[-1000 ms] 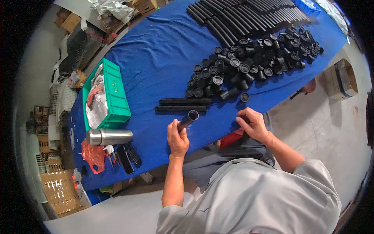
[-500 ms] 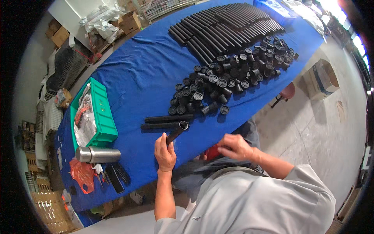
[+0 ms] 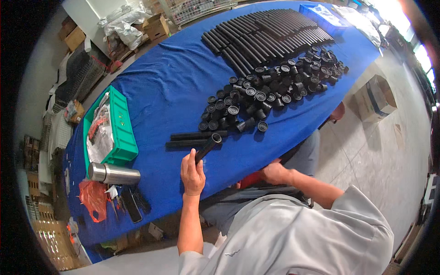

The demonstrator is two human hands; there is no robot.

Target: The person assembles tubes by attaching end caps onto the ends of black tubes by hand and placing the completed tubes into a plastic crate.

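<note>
My left hand (image 3: 192,177) is closed round the lower end of a short black tube (image 3: 209,146), tilted so its hollow upper end shows. Behind it, two more black tubes (image 3: 195,136) lie side by side on the blue cloth. Below the table's front edge, my right hand (image 3: 276,173) is at a red thing (image 3: 251,179) by my lap; its fingertips are hidden there. Farther back lies a loose heap of black round caps (image 3: 261,96), some showing ringed faces. Beyond the heap, many black tubes (image 3: 268,34) are laid in close rows.
On the left stand a green crate (image 3: 123,126) with paper inside and a steel flask (image 3: 114,174). A red plastic bag (image 3: 93,199) and a phone (image 3: 132,207) lie nearer. A blue bin (image 3: 327,20) sits at the far right; a cardboard box (image 3: 375,98) stands on the floor.
My right hand has gone down and in to the red thing below the table edge. My left hand still holds the tube, now slightly higher in view. The view has shifted a little.
</note>
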